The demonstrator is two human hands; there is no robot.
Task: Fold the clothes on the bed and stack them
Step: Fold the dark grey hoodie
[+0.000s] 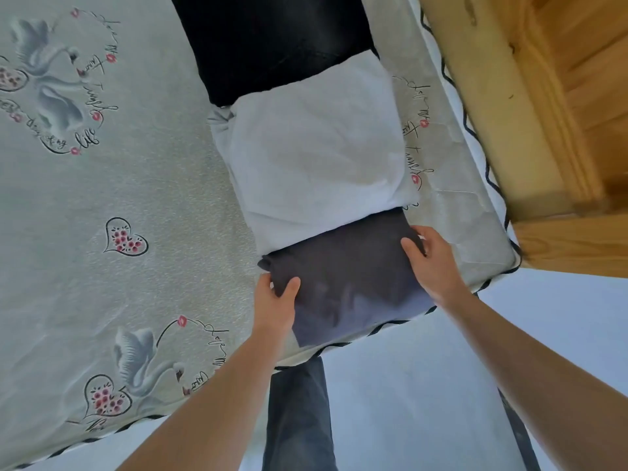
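the left hand (277, 297) and right hand (430, 256) each grip a side of the folded dark grey garment (343, 280) at the bed's (102, 198) near edge. keep it level when lifting, i judge, then square it on the folded white garment (316, 151) beyond, touching it.

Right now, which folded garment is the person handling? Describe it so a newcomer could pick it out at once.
On the swan-and-heart printed bed sheet, three folded garments lie in a row near the right edge. The dark grey garment is nearest the bed's corner, held by the left hand and right hand. Its neighbours are a white garment and a black garment.
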